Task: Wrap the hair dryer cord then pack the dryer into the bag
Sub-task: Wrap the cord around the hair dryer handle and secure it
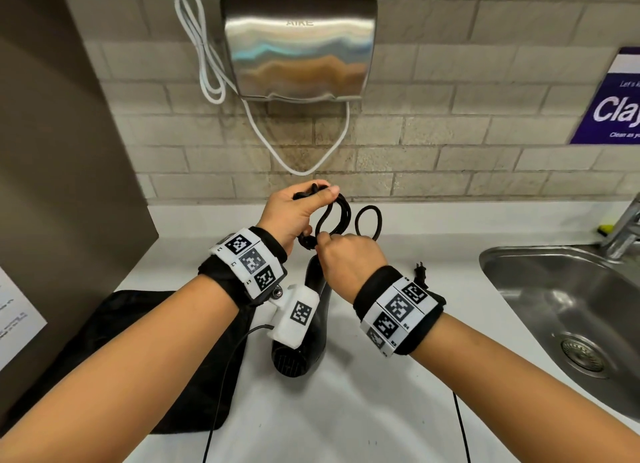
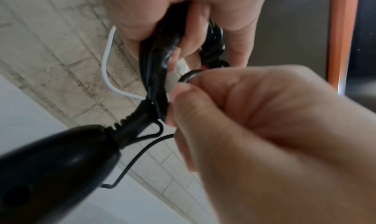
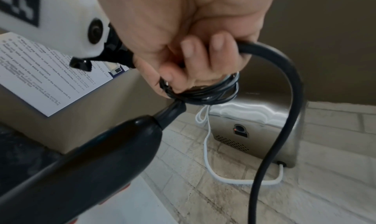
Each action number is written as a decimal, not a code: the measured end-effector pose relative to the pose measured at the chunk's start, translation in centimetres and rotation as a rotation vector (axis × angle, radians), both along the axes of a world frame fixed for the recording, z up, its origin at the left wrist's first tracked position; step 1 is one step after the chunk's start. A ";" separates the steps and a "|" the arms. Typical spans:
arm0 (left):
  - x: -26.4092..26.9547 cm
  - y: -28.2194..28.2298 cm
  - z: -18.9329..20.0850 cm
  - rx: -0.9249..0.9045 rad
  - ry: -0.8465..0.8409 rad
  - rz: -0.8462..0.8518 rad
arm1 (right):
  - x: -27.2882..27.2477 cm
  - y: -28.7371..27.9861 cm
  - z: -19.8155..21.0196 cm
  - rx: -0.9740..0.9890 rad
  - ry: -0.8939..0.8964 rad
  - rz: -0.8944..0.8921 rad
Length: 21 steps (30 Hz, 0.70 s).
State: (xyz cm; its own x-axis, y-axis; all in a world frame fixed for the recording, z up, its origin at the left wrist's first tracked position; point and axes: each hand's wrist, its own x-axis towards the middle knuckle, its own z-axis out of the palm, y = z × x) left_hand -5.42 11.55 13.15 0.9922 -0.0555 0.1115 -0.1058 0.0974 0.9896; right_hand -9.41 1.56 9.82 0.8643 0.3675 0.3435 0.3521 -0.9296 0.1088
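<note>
A black hair dryer stands on the white counter with its handle pointing up toward my hands. My left hand grips several coiled loops of the black cord above the handle; its curled fingers wrap the coil. My right hand pinches the cord just beside the handle's strain relief. A free loop trails right, and the plug lies on the counter behind my right wrist. The black bag lies flat at the left.
A steel sink and faucet are at the right. A wall hand dryer with a white cable hangs on the tiled wall ahead. A brown panel with a paper sheet borders the left.
</note>
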 end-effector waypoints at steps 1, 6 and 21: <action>0.0 0.0 0.0 0.006 -0.013 0.010 | 0.1 0.0 -0.2 0.015 -0.022 -0.023; 0.1 0.2 -0.3 0.012 -0.053 0.063 | 0.3 0.2 -1.3 0.137 -0.036 0.020; 0.5 -0.1 -0.6 0.011 -0.020 0.020 | 3.9 -9.3 -3.1 1.014 -0.180 -0.189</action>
